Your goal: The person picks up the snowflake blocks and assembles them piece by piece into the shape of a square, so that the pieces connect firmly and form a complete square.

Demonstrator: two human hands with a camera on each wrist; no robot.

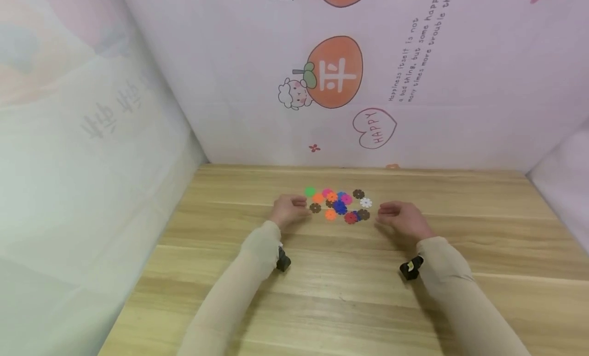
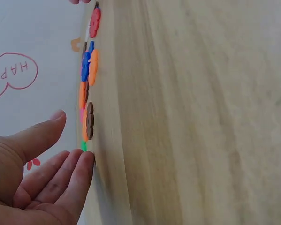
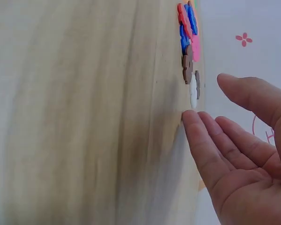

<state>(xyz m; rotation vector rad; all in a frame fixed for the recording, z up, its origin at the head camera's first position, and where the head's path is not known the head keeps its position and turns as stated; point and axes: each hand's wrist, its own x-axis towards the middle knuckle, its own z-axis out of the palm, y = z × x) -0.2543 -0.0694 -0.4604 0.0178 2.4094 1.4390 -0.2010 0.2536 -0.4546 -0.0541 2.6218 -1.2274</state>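
Observation:
Several colourful plastic snowflake discs lie loosely grouped on the wooden table (image 1: pixel 340 289), some overlapping. My left hand (image 1: pixel 289 211) is at the group's left side, fingers extended and thumb apart, holding nothing. Nearest to it are a brown disc (image 1: pixel 315 208) and a green disc (image 1: pixel 310 191). On the opposite side my right hand (image 1: pixel 405 220) has its palm turned inward and its fingers fairly straight, also holding nothing. The white disc (image 3: pixel 193 91) is just beyond its fingertips in the right wrist view. Dark blue discs (image 1: pixel 340 207) overlap mid-group, and a red disc (image 1: pixel 350 218) lies at the front.
A printed cloth (image 1: pixel 248 90) hangs behind the table's back edge, close beyond the discs. Another pale cloth (image 1: pixel 92 192) borders the left side. Each wrist carries a small black camera, such as the right one (image 1: pixel 409 269).

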